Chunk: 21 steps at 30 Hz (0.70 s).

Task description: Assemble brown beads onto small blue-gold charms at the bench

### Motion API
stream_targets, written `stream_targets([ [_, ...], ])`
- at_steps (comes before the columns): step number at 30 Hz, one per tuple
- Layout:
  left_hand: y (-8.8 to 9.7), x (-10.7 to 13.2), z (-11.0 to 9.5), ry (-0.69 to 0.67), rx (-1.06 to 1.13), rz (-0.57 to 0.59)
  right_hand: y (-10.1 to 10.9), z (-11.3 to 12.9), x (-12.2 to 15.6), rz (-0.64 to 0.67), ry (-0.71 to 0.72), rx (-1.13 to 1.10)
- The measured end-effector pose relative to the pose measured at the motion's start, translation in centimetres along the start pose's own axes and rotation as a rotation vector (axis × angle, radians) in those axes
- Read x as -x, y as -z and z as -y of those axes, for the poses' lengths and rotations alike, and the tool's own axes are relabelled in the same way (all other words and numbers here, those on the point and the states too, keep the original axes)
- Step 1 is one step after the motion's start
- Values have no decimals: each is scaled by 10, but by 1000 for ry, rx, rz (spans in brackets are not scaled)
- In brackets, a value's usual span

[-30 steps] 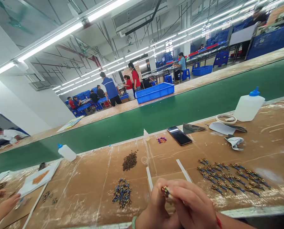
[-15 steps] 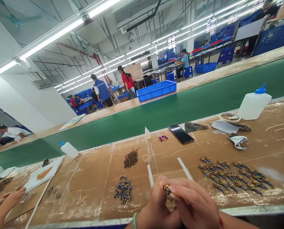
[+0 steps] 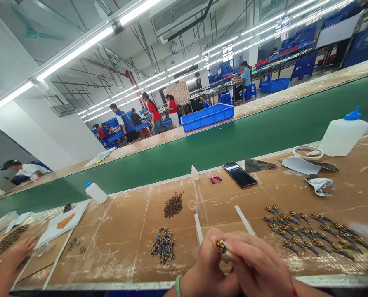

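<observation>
A small dark piece with yellow and red spots (image 3: 221,246) is pinched between the fingertips of both my hands, low in the middle of the view. My left hand (image 3: 207,268), with a green bangle at its wrist, grips it from the left. From the right, the closed fingers of my right hand (image 3: 258,262) hold the same piece and cover part of it. Just left of my hands lies a heap of similar blue, black and yellow pieces (image 3: 163,245). More such pieces (image 3: 307,233) are spread in rows to the right.
Behind my hands are a pile of brown beads (image 3: 173,205), a small dropper bottle (image 3: 194,172) and a phone (image 3: 239,174). A large white bottle (image 3: 345,134) stands at right. A co-worker's hand (image 3: 21,249) reaches in at left. Beyond runs a green belt (image 3: 159,152).
The view has shifted slightly, so the table things appear a little further right. My hands keep the piece pinched. The co-worker's hand at left has moved, and people in the background have walked.
</observation>
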<state>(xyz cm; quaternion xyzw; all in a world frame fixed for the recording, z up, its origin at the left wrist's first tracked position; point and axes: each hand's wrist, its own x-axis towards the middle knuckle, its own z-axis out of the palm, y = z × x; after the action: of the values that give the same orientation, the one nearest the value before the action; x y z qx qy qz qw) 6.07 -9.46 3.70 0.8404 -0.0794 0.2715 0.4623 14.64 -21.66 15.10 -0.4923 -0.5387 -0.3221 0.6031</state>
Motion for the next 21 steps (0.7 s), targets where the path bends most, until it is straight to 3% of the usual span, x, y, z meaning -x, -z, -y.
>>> stream_targets([
  [9, 7, -4, 1, -129, -133, 59, 2, -1, 0, 12, 15, -6],
  [21, 11, -9, -8, -101, -133, 82, 0, -3, 3, 5, 16, 17],
])
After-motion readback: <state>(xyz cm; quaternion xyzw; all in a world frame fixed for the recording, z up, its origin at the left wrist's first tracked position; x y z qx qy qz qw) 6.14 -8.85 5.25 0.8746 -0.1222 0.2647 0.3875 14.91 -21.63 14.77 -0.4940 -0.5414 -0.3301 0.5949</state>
